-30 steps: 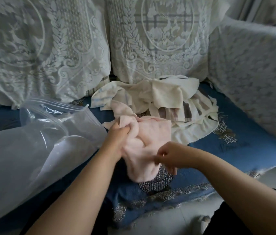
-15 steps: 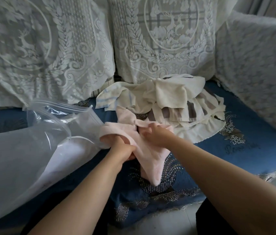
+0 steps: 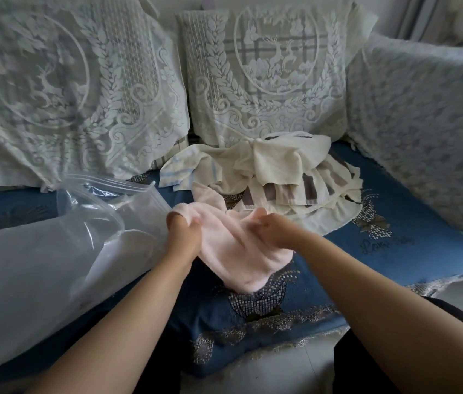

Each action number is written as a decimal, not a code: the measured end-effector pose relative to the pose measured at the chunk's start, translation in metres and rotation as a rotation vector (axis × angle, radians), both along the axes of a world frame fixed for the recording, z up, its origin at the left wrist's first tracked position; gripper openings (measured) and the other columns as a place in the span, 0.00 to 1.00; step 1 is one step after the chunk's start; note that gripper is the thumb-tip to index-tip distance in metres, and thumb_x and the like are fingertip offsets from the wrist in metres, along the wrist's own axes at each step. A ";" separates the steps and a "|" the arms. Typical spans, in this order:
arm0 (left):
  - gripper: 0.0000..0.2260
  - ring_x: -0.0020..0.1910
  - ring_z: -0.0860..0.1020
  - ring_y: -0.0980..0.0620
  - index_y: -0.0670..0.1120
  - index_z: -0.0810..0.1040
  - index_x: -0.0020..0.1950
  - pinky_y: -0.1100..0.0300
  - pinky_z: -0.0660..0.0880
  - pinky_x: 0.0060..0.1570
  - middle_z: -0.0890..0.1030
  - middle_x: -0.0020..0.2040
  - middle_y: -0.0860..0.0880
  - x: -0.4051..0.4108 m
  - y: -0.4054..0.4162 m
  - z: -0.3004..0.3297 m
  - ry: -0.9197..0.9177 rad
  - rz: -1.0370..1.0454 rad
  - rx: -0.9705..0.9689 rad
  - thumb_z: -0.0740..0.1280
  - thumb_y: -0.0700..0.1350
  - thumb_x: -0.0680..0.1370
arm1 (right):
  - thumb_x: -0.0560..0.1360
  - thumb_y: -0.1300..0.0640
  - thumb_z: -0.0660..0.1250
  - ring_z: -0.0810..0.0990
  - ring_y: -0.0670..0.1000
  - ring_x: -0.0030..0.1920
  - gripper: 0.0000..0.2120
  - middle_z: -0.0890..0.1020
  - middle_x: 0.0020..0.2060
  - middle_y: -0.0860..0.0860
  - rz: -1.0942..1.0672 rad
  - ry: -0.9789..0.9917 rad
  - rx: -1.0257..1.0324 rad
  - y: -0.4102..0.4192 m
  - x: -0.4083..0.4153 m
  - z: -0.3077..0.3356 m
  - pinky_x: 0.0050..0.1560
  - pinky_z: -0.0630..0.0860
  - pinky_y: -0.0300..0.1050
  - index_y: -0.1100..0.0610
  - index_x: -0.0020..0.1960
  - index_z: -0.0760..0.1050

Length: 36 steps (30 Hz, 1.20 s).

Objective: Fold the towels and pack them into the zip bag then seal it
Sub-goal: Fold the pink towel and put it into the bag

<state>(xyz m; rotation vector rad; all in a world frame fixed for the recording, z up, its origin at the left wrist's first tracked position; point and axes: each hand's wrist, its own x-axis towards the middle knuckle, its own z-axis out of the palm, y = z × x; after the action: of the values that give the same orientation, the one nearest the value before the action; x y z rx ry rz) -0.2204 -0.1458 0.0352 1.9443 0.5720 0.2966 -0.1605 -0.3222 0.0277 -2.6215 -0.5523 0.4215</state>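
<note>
From the head camera, both hands are gripping one pink towel [image 3: 239,248] above the blue seat cover [image 3: 412,223] of a sofa. The left hand [image 3: 183,233] is closing its fingers around the towel's upper left edge, with the cloth bunching over the knuckles; the right hand [image 3: 274,230] is pinching the upper right edge in a closed fist, thumb side facing the camera. Between the two hands the towel is sagging in a loose fold, and its lower end is hanging down below and between the wrists, resting on or just above the patterned part of the seat cover; which of the two is hard to tell. One corner of the pink towel is trailing away beyond the left hand toward the pile of towels [image 3: 267,172], which is lying crumpled past both hands, against the base of the lace-covered cushions [image 3: 267,81]. That pile is showing cream cloth, a piece with pale blue stripes and a piece with grey-brown bands. Just to the left of the left hand, a clear zip bag [image 3: 54,245] is lying on its side on the seat, its mouth gaping open near the left hand's knuckles and its zip strip curving across the top. The hands and towel are slightly blurred. Both bare forearms are reaching in from the bottom of the frame.
</note>
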 end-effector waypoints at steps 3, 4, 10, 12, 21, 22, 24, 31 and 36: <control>0.13 0.53 0.75 0.45 0.42 0.75 0.60 0.58 0.67 0.48 0.77 0.53 0.43 0.002 0.011 0.032 -0.058 0.014 -0.029 0.57 0.47 0.82 | 0.79 0.55 0.58 0.74 0.53 0.41 0.13 0.77 0.38 0.53 -0.452 0.133 0.642 -0.032 -0.007 0.024 0.46 0.69 0.47 0.58 0.41 0.77; 0.15 0.51 0.75 0.47 0.41 0.76 0.61 0.58 0.67 0.48 0.77 0.52 0.44 0.004 0.016 0.044 -0.085 0.014 -0.024 0.59 0.49 0.82 | 0.77 0.59 0.59 0.74 0.54 0.38 0.11 0.76 0.36 0.54 -0.558 0.253 0.923 -0.044 -0.009 0.032 0.45 0.71 0.49 0.58 0.40 0.76; 0.13 0.33 0.70 0.51 0.41 0.77 0.38 0.59 0.64 0.32 0.73 0.32 0.49 0.016 0.026 0.113 -0.300 -0.054 0.014 0.71 0.51 0.74 | 0.76 0.50 0.62 0.79 0.59 0.50 0.21 0.82 0.49 0.60 -0.359 0.838 1.269 -0.077 -0.056 0.040 0.53 0.75 0.54 0.64 0.62 0.76; 0.14 0.33 0.67 0.51 0.41 0.75 0.39 0.60 0.60 0.29 0.68 0.32 0.47 0.016 0.024 0.130 -0.344 -0.050 0.047 0.69 0.51 0.75 | 0.75 0.54 0.63 0.81 0.55 0.43 0.14 0.82 0.42 0.58 -0.434 0.716 1.354 -0.073 -0.065 0.055 0.48 0.77 0.50 0.65 0.52 0.78; 0.10 0.50 0.78 0.49 0.49 0.79 0.52 0.50 0.76 0.56 0.80 0.50 0.47 -0.009 0.032 0.177 -0.427 -0.219 -0.010 0.59 0.46 0.81 | 0.76 0.55 0.60 0.83 0.51 0.36 0.12 0.84 0.37 0.54 -0.436 0.350 1.582 -0.108 -0.094 0.139 0.37 0.79 0.41 0.60 0.48 0.79; 0.09 0.44 0.76 0.49 0.49 0.79 0.45 0.51 0.76 0.50 0.78 0.43 0.46 -0.014 0.031 0.182 -0.442 -0.204 -0.022 0.60 0.46 0.81 | 0.77 0.53 0.63 0.83 0.51 0.42 0.11 0.84 0.44 0.54 -0.453 0.304 1.561 -0.111 -0.096 0.146 0.41 0.80 0.42 0.57 0.54 0.78; 0.13 0.35 0.68 0.51 0.47 0.73 0.34 0.56 0.69 0.38 0.69 0.33 0.46 -0.020 0.033 0.189 -0.483 -0.132 -0.044 0.64 0.45 0.79 | 0.77 0.55 0.65 0.80 0.49 0.46 0.10 0.81 0.52 0.52 -0.523 0.070 1.458 -0.116 -0.099 0.161 0.45 0.78 0.43 0.50 0.57 0.77; 0.05 0.35 0.71 0.53 0.49 0.77 0.48 0.60 0.65 0.31 0.77 0.43 0.49 -0.032 0.042 0.223 -0.586 -0.021 -0.165 0.66 0.43 0.73 | 0.80 0.58 0.60 0.74 0.45 0.38 0.10 0.77 0.45 0.45 -0.519 -0.385 1.025 -0.124 -0.116 0.229 0.36 0.78 0.40 0.51 0.54 0.80; 0.08 0.36 0.73 0.57 0.48 0.81 0.48 0.63 0.70 0.37 0.80 0.40 0.52 -0.029 0.053 0.247 -0.465 -0.278 -0.157 0.64 0.38 0.79 | 0.75 0.57 0.66 0.82 0.46 0.40 0.09 0.80 0.50 0.52 -0.270 0.130 1.231 -0.141 -0.099 0.262 0.35 0.79 0.37 0.57 0.54 0.79</control>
<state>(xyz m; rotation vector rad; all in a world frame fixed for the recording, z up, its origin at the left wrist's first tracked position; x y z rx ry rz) -0.2493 -0.0933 0.2826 1.6988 0.0189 0.4920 -0.2591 -0.4635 0.2895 -1.4322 -0.2533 0.0839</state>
